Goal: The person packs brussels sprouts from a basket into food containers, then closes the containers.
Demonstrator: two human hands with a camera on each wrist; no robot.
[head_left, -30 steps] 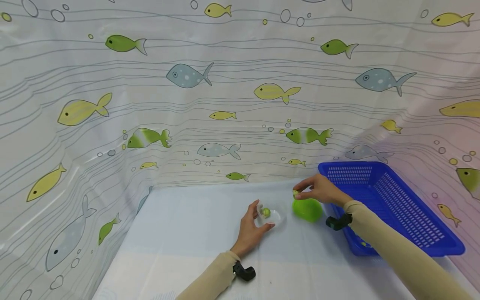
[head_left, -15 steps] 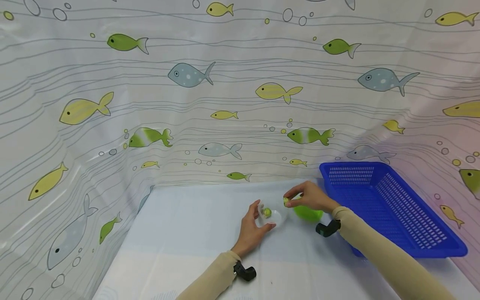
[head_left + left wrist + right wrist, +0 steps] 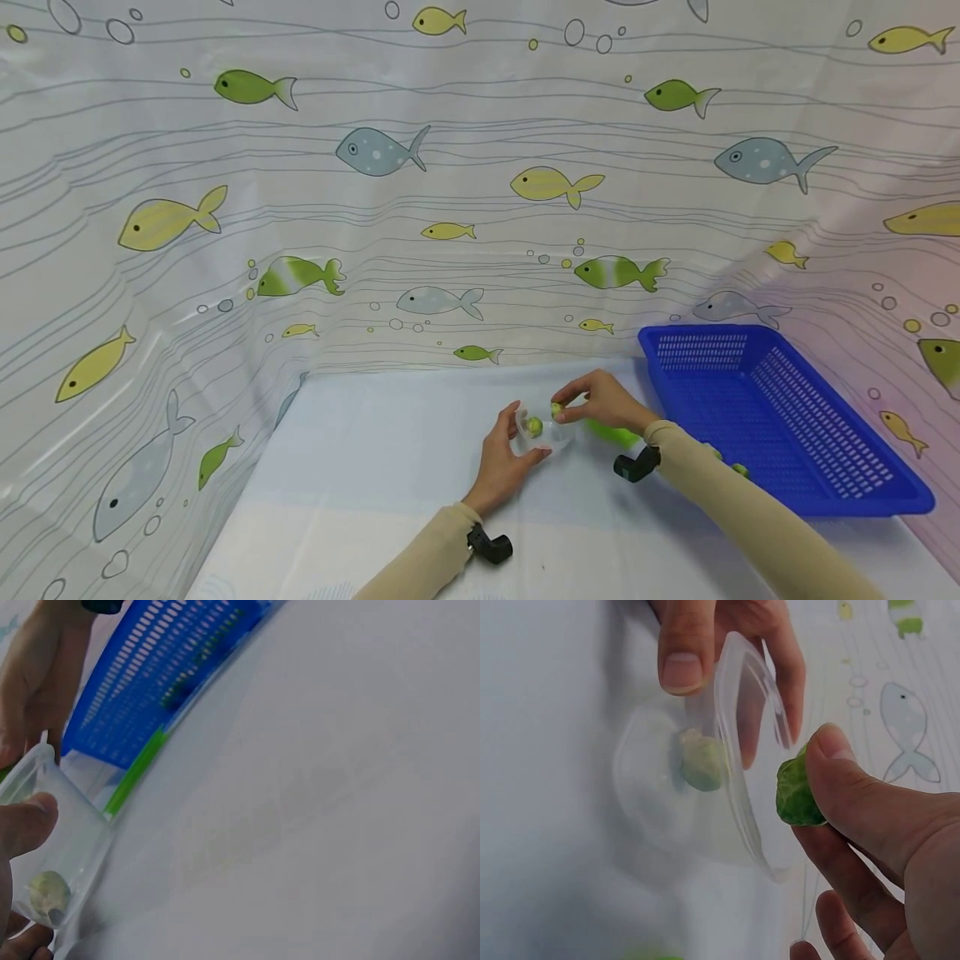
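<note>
My left hand [image 3: 501, 467] grips a clear plastic bowl [image 3: 739, 761] by its rim and side, thumb on one side and fingers on the other. Inside the bowl lies one Brussels sprout [image 3: 534, 427], visible through the wall in the left wrist view as well. Between thumb and fingers, my right hand [image 3: 606, 402] pinches a second Brussels sprout [image 3: 796, 792], right at the bowl's mouth. Behind the right hand, and partly hidden by it, is a bright green item [image 3: 617, 434], which appears as a thin green edge in the left wrist view.
A blue perforated basket [image 3: 787, 408] stands on the right, with small green sprouts [image 3: 740, 470] partly hidden by the right sleeve. The white table [image 3: 360, 450] meets a fish-patterned sheet [image 3: 480, 258] at its back and sides.
My right hand has moved left and slightly down from above the green item, carrying its Brussels sprout to the bowl. The left hand and bowl have stayed almost still.
</note>
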